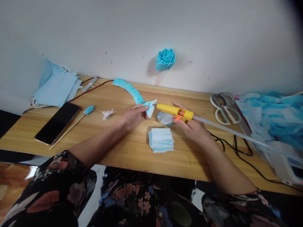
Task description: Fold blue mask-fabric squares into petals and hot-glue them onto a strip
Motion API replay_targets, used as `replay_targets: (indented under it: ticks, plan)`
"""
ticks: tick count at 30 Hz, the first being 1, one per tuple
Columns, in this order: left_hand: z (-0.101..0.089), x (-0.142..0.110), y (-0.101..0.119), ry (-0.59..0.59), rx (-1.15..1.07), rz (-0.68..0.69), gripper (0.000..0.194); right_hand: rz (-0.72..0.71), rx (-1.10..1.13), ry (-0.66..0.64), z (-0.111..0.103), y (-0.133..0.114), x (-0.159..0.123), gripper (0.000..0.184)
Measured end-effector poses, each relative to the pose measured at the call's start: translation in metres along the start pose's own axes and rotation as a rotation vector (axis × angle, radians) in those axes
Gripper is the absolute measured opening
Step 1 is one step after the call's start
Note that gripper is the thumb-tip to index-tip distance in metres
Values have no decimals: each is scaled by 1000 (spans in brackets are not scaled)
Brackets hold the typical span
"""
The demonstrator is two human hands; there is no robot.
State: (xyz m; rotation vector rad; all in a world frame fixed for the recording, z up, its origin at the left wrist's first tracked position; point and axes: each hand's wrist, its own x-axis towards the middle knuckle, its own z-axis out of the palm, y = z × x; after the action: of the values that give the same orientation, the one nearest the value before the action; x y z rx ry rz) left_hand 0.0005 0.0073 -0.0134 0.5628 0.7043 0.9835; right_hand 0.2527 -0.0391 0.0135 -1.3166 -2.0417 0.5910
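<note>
My left hand point(136, 116) pinches a small folded piece of blue and white mask fabric point(150, 108). In my right hand point(189, 124) is a yellow hot glue gun point(171, 110), its nozzle at the edge of that piece. A long clear glue stick point(222, 126) sticks out of the gun's back end. Just beyond my left hand curves a row of folded blue pieces point(129, 89). Below the gun lies a stack of cut blue and white squares point(161, 140), and a loose crumpled piece point(165, 118) is partly hidden behind the gun.
A blue fabric flower point(165, 60) on a stick leans against the wall. Left are face masks point(58, 83), a phone point(58, 123), a blue-tipped stick point(68, 130) and a white scrap point(107, 113). Right are scissors point(224, 112), a black cable point(241, 151) and a heap of blue fabric point(274, 116).
</note>
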Motion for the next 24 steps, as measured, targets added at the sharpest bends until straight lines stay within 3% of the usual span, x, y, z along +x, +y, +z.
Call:
replay_targets:
  ticks: [7,14,18,24]
  plan:
    - [1,0,1,19,-7,1,14,-32,-4,68,-5,8,0,36]
    - [3,-2,3,22,-24,-8,16,191,550,163,-9,23,10,52]
    - [4,-2,3,37,-33,-17,18,258,608,64,-10,25,11,56]
    - [1,-1,2,41,-46,-8,18,238,572,-42,-11,22,9,58]
